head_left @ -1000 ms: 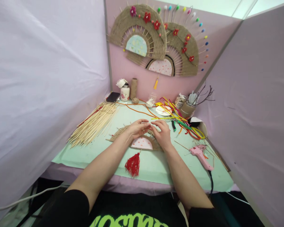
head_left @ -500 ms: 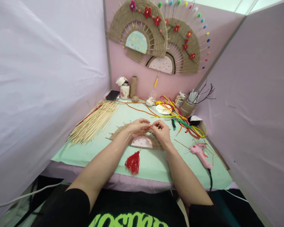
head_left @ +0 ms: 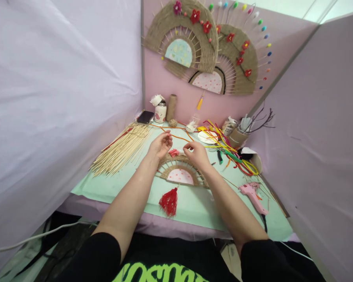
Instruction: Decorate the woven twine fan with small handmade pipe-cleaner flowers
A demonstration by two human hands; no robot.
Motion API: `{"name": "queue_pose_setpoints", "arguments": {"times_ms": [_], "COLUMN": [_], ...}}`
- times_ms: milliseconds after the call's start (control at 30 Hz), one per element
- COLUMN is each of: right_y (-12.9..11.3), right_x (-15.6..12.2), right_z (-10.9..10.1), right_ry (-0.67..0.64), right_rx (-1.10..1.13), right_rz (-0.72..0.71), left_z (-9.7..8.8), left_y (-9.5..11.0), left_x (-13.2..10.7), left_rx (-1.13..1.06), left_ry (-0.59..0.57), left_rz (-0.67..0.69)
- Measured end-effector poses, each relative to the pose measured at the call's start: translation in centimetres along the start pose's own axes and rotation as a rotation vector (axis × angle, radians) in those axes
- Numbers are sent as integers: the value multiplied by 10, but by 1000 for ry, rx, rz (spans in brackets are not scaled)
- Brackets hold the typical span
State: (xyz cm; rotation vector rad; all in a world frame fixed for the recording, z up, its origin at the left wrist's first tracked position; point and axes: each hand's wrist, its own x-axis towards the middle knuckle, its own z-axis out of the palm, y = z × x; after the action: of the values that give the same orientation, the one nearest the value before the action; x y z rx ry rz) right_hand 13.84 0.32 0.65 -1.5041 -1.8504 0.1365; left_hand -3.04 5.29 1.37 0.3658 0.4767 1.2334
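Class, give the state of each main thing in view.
Left hand: fingers curled; contents unclear
Right hand: fingers bent; contents unclear
Tabletop fan: lying, partly hidden
Red tassel: lying, strands spread
Glue gun: on its side, cord attached
Smartphone: lying, screen dark
Bamboo sticks: heaped
Wall fans: overlapping

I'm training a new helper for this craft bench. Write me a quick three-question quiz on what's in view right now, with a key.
1. Multiple choice: what colour is the tassel?
(a) yellow
(b) red
(c) green

2. True or false: the glue gun lies to the right of the tassel.

3. Fill in the blank: near the far edge of the fan closest to the person, between the left hand and the right hand, there is a ___ piece.

Key: 1. b; 2. true; 3. pink.
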Motion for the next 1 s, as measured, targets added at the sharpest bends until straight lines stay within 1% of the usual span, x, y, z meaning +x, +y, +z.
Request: {"name": "queue_pose_setpoints", "arguments": {"times_ms": [133, 200, 300, 467, 567, 700, 800, 900, 1000], "right_y": [-3, -5, -8, -9, -7, -1, 3, 7, 8], "right_x": [16, 19, 19, 18, 18, 11, 3, -3, -5], "right_z": [18, 24, 29, 26, 25, 30, 35, 36, 36], "right_ry": [-121, -181, -223, -237, -249, -279, -299, -279, -273], "right_rx": [-268, -359, -446, -503, -537, -582, -594, -574, -557], "right_rz": [-61, -73, -91, -123, -183, -274, -301, -295, -287], "left_z": [-3, -4, -4, -4, -5, -6, -7, -10, -14], "left_y": [-2, -3, -4, -6, -7, -8, -8, -12, -18], "left_x": [3, 3, 2, 0, 0, 1, 2, 4, 7], "left_rx": [-29, -23, 7, 65, 113, 125, 124, 127, 147], "left_ry": [-35, -46, -35, -13, 5, 60, 81, 110, 145], "left_rz": [37, 48, 53, 64, 66, 59, 42, 12, -68]}}
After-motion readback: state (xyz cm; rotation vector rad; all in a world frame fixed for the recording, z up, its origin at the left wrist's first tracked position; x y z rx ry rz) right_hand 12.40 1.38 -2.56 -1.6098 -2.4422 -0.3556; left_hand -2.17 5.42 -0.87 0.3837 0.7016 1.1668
